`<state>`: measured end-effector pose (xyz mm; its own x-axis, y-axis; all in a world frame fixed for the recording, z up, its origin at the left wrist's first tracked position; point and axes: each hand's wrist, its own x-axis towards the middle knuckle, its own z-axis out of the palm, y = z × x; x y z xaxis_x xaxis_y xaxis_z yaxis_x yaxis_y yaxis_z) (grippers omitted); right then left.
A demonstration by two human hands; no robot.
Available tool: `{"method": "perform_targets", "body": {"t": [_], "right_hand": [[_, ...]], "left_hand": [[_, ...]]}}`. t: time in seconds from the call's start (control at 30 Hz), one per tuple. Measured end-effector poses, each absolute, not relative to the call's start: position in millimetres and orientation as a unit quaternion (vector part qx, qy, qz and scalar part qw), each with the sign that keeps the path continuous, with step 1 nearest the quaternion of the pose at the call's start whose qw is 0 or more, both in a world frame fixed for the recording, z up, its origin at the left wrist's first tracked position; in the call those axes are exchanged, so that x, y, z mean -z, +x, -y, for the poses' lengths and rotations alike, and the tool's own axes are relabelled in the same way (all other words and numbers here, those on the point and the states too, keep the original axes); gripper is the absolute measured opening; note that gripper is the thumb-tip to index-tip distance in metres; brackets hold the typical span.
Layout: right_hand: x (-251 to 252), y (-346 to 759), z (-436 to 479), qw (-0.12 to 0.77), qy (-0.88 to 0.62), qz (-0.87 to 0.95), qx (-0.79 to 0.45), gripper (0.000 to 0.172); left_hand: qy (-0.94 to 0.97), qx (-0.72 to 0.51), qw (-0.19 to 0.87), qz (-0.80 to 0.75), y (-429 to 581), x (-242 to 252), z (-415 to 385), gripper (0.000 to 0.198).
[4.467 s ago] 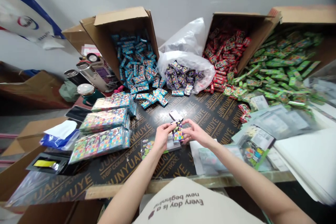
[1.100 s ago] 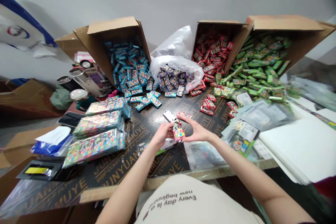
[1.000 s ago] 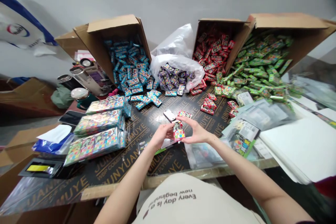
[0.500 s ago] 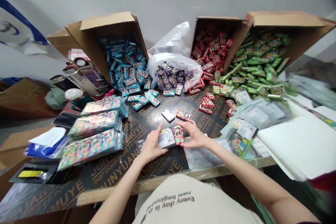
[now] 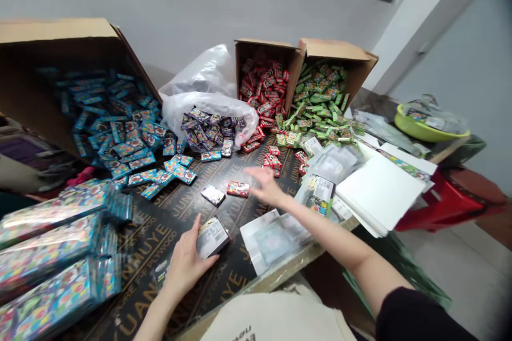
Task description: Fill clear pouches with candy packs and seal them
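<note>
My left hand [image 5: 188, 253] grips a clear-wrapped pack [image 5: 212, 237] with a printed label and dark sides, thumb along its near edge and fingers at its left. My right hand [image 5: 266, 186] is raised over the table, slightly blurred, fingers apart and holding nothing. Just left of its fingertips lies a small red box [image 5: 237, 188]; whether they touch it I cannot tell. A white-topped small box [image 5: 213, 195] lies beside that one. Farther back is a little pile of red boxes [image 5: 272, 161]. Part of a dark packet [image 5: 160, 273] shows by my left wrist.
Tipped cartons hold blue boxes [image 5: 132, 138], red boxes [image 5: 262, 88] and green boxes [image 5: 320, 98]. Between them a plastic bag [image 5: 250, 117] holds purple boxes. Wrapped packs [image 5: 60, 248] are stacked at left. Clear sleeves [image 5: 280, 237], white sheets [image 5: 380, 189] and a yellow-green basin [image 5: 432, 127] are at right.
The view has swung right. My right hand has left the pack's right end and moved away to the red box. The red box it held there is no longer visible beside the pack.
</note>
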<state>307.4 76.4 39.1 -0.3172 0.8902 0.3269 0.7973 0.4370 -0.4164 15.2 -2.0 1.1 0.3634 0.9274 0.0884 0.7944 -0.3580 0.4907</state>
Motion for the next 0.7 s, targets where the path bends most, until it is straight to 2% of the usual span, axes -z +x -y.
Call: {"method": "perform_targets", "body": {"t": [0.07, 0.13, 0.23, 0.33, 0.43, 0.53, 0.7], "right_hand": [[-44, 349, -120, 0.205, -0.649, 0.732, 0.01, 0.047], [-48, 390, -162, 0.067, -0.734, 0.672, 0.066, 0.05], [-53, 435, -208, 0.02, -0.736, 0.674, 0.064, 0.059], [-49, 455, -236, -0.008, -0.705, 0.708, 0.043, 0.068], [-39, 459, -253, -0.024, -0.689, 0.724, 0.024, 0.068], [-31, 460, -259, -0.019, -0.685, 0.728, 0.012, 0.059], [-39, 463, -252, 0.041, -0.696, 0.717, 0.01, 0.032]], "left_hand": [[0.81, -0.156, 0.179, -0.536, 10, 6, 5, 0.094], [0.816, -0.146, 0.171, -0.532, 5, 15, 9, 0.091], [0.819, -0.16, 0.155, -0.528, 0, 27, 15, 0.082], [0.82, -0.173, 0.137, -0.528, -2, 35, 17, 0.076], [0.824, -0.177, 0.114, -0.526, -5, 39, 16, 0.073], [0.831, -0.18, 0.097, -0.517, -7, 42, 13, 0.071], [0.83, -0.176, 0.11, -0.518, -8, 45, 14, 0.07]]}}
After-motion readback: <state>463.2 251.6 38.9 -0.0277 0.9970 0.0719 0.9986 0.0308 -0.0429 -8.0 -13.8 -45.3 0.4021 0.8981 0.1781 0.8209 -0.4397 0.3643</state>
